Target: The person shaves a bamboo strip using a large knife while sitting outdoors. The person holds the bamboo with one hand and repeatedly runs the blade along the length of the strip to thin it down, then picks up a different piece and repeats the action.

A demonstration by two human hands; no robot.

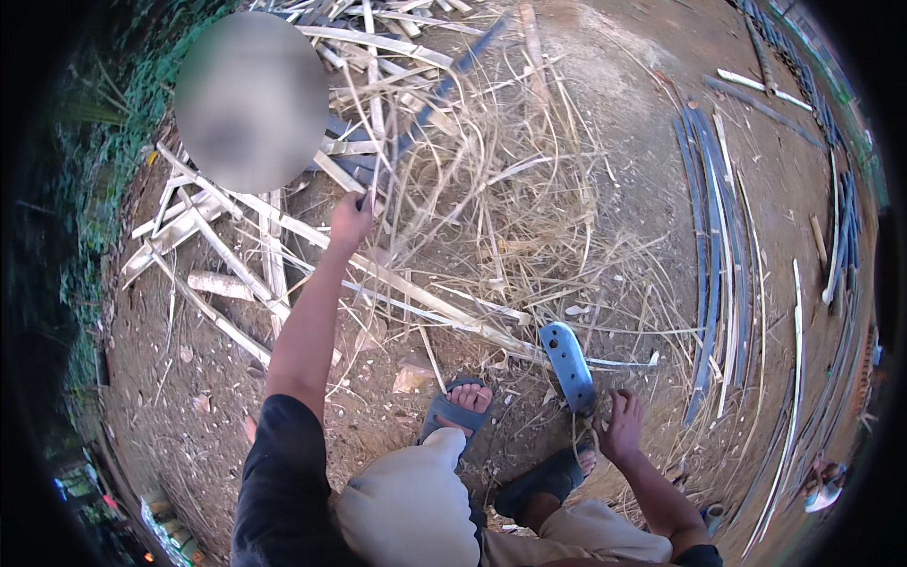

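My left hand (350,223) reaches forward on a straight arm, its fingers closed round a thin strip beside the heap of split pieces. The strip's far end is lost among the others. Close to my right foot is a broad metal blade (569,367) with a rounded end and several holes. My right hand (622,428) is just right of the blade's near end, fingers apart and slightly bent, with no grip on it that I can see. A pale looped cord or strip (584,437) hangs by that end.
Curly shavings (510,189) lie in a tangle ahead. Split bamboo-like lengths (236,255) cross at the left; long dark strips (704,255) lie at the right. My sandalled left foot (458,408) stands near a long pale slat (416,288). Another person (824,487) shows at the far right.
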